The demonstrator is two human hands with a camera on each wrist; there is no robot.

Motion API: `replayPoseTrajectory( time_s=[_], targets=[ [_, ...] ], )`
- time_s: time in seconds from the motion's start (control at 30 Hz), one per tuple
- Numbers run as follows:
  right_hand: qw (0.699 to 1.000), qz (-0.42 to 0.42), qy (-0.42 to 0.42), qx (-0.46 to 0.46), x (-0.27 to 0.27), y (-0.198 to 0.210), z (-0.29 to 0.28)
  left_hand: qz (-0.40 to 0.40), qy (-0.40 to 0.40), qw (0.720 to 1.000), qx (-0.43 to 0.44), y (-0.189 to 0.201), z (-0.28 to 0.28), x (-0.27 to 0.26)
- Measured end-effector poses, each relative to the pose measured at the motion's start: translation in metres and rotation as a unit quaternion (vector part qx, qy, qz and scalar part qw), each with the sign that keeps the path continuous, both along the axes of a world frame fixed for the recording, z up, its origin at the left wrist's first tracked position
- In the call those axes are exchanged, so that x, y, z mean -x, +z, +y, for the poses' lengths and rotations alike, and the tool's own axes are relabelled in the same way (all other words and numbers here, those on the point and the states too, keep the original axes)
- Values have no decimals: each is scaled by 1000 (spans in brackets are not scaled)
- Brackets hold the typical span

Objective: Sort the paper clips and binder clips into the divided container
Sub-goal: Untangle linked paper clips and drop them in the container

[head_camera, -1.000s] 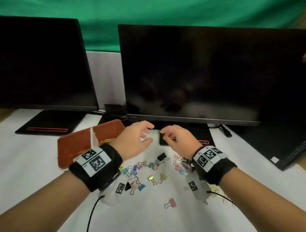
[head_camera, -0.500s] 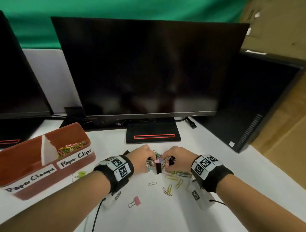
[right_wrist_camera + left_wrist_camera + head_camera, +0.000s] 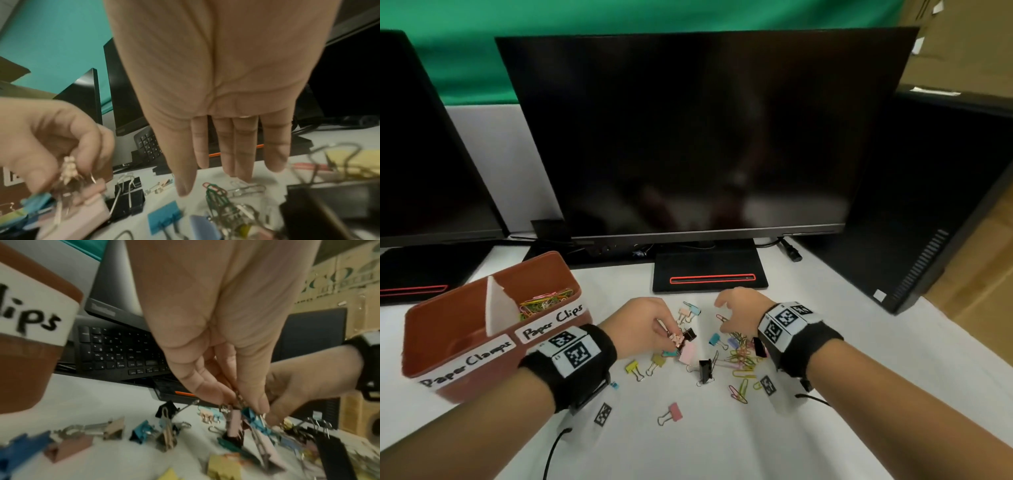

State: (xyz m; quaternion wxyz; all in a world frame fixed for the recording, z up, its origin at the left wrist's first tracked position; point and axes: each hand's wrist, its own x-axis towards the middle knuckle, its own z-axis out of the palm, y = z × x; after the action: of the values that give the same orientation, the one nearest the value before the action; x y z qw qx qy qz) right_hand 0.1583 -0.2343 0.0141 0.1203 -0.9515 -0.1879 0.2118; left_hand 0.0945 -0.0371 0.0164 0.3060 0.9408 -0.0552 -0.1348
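Several small binder clips hang in a bunch (image 3: 678, 339) from the left hand (image 3: 641, 325), whose thumb and fingertips pinch their wire handles together; the wrist view shows a pink one and a teal one dangling among them just above the white table covering (image 3: 709, 442), probably so that a whole batch can go to the box in one trip. Left of that hand stands the reddish-brown divided container (image 3: 431, 325), its near wall labelled "Paper Clamps" for the left compartment (image 3: 445, 329) and "Paper Clips" for the right compartment (image 3: 544, 301), with a white divider between them. Coloured paper clips already lie in the right compartment, while the left one looks bare from here, so I judge the clamps' side has yet to be filled. The right hand (image 3: 739, 313) hovers over the tangle of loose coloured paper clips (image 3: 739, 359), fingers straight and slightly spread, holding nothing, as if poised to gather that pile. More clips lie scattered between and near the wrists: a black binder clip (image 3: 704, 368), a yellow one (image 3: 632, 368) and a pink one (image 3: 671, 413) nearest the viewer. Beyond the clips a dark monitor (image 3: 688, 137) stands at the far side.
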Motion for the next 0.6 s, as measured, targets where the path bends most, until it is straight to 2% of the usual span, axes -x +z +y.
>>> replayPoseTrajectory(
  time_s=[0.23, 0.37, 0.6],
  targets=[
    [995, 7, -7, 100, -14, -5, 22, 48, 24, 998, 38, 8, 31, 12],
    [995, 6, -33, 93, -17, -11, 26, 47, 46, 996, 54, 6, 39, 18],
    [996, 26, -35, 78, -13, -16, 25, 19, 60, 998, 5, 11, 43, 19]
  ],
)
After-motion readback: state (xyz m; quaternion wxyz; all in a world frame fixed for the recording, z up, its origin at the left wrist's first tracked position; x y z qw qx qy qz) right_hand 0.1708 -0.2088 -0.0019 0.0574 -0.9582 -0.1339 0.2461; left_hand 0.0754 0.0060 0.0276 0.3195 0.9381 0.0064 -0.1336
